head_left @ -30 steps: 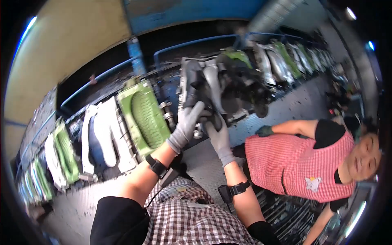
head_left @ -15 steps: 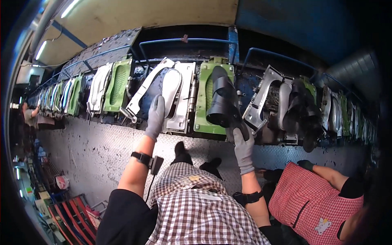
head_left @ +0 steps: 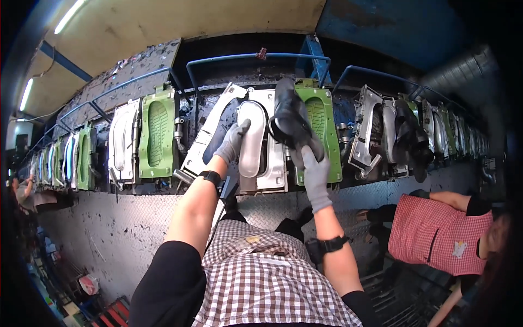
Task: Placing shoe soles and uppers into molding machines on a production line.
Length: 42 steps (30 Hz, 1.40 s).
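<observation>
reaching up, the gloved left hand (head_left: pixel 233 143) is laid open-fingered on one silver shoe last (head_left: pixel 251 139). one black boot (head_left: pixel 291 122) is gripped from below by the raised gloved right hand (head_left: pixel 315 177), in front of one green mould (head_left: pixel 320 128).

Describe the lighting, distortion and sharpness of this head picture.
Head view: strong fisheye bend curves the row of moulds and the blue rails; black vignette at the corners; tube lights glare at upper left; the left hand and right hand on the black shoe look sharp; the far-left rim is dark and soft.
</observation>
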### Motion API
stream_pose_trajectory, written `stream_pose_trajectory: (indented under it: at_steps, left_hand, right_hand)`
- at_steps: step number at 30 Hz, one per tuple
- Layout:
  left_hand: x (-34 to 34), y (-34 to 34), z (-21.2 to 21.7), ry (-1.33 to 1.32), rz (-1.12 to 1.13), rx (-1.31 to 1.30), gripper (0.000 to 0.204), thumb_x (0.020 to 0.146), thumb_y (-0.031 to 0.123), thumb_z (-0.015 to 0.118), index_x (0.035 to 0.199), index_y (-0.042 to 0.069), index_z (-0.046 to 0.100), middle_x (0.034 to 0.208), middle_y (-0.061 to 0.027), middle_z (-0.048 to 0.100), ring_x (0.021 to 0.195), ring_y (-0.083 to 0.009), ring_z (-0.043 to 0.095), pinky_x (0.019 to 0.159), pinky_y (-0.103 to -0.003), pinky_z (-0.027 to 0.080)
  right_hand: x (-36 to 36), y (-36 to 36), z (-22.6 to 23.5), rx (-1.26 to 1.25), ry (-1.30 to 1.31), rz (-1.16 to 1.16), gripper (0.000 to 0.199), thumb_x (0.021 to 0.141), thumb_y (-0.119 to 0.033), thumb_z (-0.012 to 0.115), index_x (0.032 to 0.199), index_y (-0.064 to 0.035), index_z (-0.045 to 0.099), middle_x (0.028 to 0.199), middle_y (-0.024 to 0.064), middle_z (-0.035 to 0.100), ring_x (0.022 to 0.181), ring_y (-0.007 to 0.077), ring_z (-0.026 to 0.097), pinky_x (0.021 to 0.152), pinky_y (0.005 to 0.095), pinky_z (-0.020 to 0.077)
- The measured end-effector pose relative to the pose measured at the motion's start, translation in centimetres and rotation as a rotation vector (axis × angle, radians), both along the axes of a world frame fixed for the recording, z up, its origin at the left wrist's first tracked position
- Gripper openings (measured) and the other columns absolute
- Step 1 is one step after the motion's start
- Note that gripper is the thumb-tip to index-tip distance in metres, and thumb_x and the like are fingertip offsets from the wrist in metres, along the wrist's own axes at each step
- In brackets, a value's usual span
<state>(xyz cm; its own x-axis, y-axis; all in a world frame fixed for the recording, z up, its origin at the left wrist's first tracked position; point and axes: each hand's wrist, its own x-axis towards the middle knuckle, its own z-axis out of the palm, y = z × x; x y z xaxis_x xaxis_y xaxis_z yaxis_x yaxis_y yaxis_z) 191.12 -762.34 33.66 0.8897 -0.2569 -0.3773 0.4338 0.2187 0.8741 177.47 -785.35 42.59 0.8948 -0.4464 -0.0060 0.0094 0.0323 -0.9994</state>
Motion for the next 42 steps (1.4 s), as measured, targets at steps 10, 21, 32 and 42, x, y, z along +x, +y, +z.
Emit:
stream_pose_trajectory:
  at_steps: [10,21,32,42]
  left_hand:
    - [-8.6,6.7,-4.8,0.287,0.094,-0.474,0.058,0.105,0.058,0.047,0.130,0.007,0.061,0.115,-0.0093,0.070,0.102,-0.0252,0.067,0.096,-0.043,0.053]
    - [-12.0,6.5,-0.2,0.103,0.290,-0.170,0.078,0.107,0.056,0.047,0.160,0.002,0.029,0.155,-0.0179,0.046,0.135,-0.0285,0.053,0.112,-0.041,0.045]
    - [-5.1,2.6,2.2,0.012,0.249,-0.107,0.082,0.088,0.013,0.076,0.158,0.001,0.036,0.127,-0.0134,0.065,0.107,-0.0203,0.065,0.093,-0.031,0.055]
    - [1.7,-2.6,1.4,-0.044,0.282,0.010,0.085,0.093,0.021,0.076,0.162,0.006,0.029,0.135,-0.0151,0.061,0.116,-0.0238,0.061,0.100,-0.037,0.052]
  right_hand:
    - [5.7,11.2,-1.2,-1.110,0.055,0.514,0.034,0.093,-0.030,0.066,0.121,-0.0123,0.070,0.099,0.0148,0.065,0.089,0.0378,0.067,0.076,0.0498,0.0540]
    - [1.8,9.8,-0.9,-0.711,0.301,0.585,0.066,0.093,-0.035,0.070,0.145,0.0002,0.050,0.114,0.0195,0.068,0.103,0.0338,0.067,0.091,0.0430,0.0526]
    - [1.1,10.5,-6.6,-0.396,0.306,0.398,0.068,0.093,-0.011,0.066,0.152,0.0078,0.038,0.082,0.0039,0.057,0.069,0.0132,0.057,0.063,0.0308,0.0502]
    - [10.0,5.8,-4.0,-0.873,0.291,0.380,0.069,0.091,-0.022,0.054,0.158,-0.0160,0.038,0.102,0.0231,0.073,0.091,0.0401,0.072,0.079,0.0526,0.0558]
